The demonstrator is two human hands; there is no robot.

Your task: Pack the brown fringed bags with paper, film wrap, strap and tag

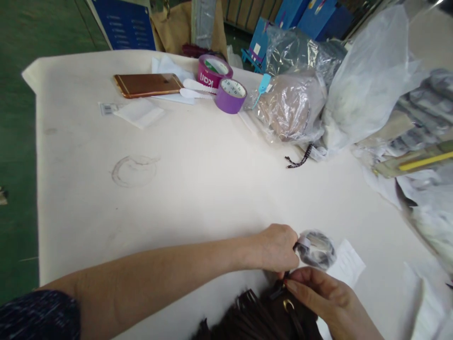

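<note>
A dark brown fringed bag with a gold eyelet lies at the bottom edge of the view, partly cut off. My left hand is closed in a fist above its top edge. A short dark strap shows between my two hands, and a dark end sticks out past my left knuckles. My right hand pinches the strap at the bag's rim between thumb and fingers. Just beyond my hands sits a clear-plastic-wrapped coil, grey and dark. White paper lies beside it, partly under my right hand's side.
Toward the far edge of the white table are a phone, a magenta tape roll, a purple tape roll and white plastic tools. Plastic-wrapped goods and a white bag crowd the right.
</note>
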